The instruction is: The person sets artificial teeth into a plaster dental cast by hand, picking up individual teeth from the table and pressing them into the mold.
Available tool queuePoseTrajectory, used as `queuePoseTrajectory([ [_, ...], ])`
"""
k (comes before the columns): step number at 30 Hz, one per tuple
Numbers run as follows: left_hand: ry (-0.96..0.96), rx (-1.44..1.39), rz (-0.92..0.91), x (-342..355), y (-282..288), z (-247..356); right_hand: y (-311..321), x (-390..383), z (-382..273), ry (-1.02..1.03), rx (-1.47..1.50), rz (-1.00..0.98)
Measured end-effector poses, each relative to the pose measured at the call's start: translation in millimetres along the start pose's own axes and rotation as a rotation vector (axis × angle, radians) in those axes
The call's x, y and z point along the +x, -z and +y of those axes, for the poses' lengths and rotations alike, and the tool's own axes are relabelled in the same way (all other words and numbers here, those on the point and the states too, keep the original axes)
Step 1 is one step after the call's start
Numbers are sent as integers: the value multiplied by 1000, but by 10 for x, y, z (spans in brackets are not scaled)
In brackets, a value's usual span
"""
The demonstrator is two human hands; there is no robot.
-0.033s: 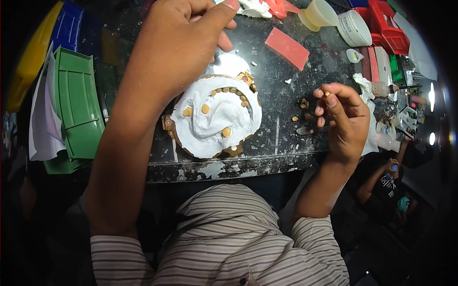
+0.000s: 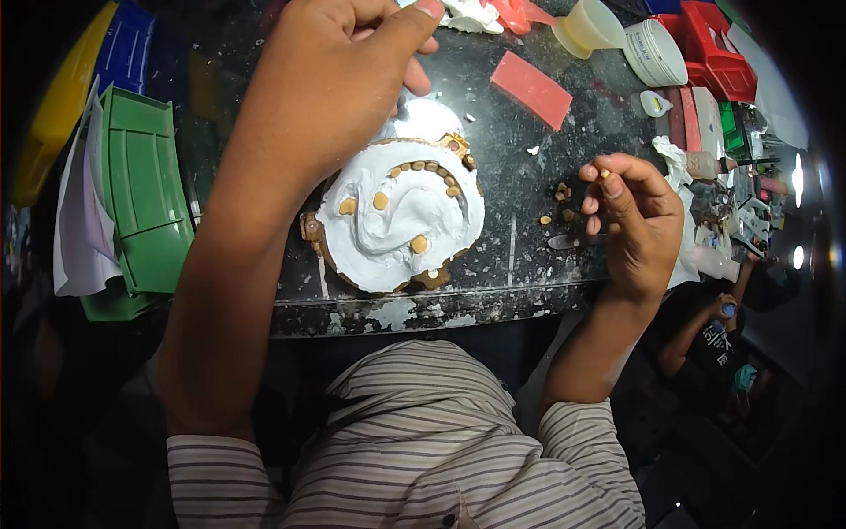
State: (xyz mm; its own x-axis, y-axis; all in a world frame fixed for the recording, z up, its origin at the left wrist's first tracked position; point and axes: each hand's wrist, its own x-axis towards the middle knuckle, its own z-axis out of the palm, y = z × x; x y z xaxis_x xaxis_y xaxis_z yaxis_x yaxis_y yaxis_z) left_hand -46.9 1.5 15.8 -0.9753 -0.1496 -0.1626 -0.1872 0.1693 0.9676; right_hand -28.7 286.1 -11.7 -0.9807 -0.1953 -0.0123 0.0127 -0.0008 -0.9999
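Note:
Pinched between thumb and index finger of my right hand (image 2: pixel 636 207) is a small yellowish piece (image 2: pixel 605 175), tooth-like in size; the hand hovers over the table's right part. My left hand (image 2: pixel 357 66) reaches to the top edge, fingers curled in toward the thumb. Its fingertips are partly cut off, so whatever they hold is hidden. Below that wrist lies a brass-coloured dental flask half (image 2: pixel 311 229), filled with white plaster (image 2: pixel 388 247). A curved row of tan teeth (image 2: pixel 426 167) and several tan spots show in the plaster. Loose tan bits (image 2: pixel 561 191) lie beside my right fingers.
A pink slab (image 2: pixel 531 90), a translucent yellowish bowl (image 2: pixel 588 26) and a white tub (image 2: pixel 654 51) stand beyond. Green bins (image 2: pixel 141 194) flank the left side, red bins (image 2: pixel 716 53) the far right. Bottles (image 2: pixel 705 165) line the right edge. Another person (image 2: pixel 723 348) is at lower right.

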Motion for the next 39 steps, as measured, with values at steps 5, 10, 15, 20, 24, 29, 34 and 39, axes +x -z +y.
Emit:
queuePoseTrajectory([
  [5,68,36,-24,39,20,9,9,-4,12,-8,8,-9],
  [10,125,179,-32,67,-91,70,66,6,71,13,10,16],
  [15,-146,304,-77,-5,-4,-246,31,21,14,25,21,30],
  [20,-78,177,-232,-80,24,-149,47,29,49,0,99,20],
  [24,-135,66,-509,-75,-17,-156,45,14,28,-1,101,4],
  [29,-162,54,-582,-7,10,-223,26,32,61,-13,106,-8],
  [34,-305,88,-591,10,40,-277,18,42,87,-29,-41,45],
  [39,-386,5,-556,21,-174,-302,335,15,164,15,-173,65],
])
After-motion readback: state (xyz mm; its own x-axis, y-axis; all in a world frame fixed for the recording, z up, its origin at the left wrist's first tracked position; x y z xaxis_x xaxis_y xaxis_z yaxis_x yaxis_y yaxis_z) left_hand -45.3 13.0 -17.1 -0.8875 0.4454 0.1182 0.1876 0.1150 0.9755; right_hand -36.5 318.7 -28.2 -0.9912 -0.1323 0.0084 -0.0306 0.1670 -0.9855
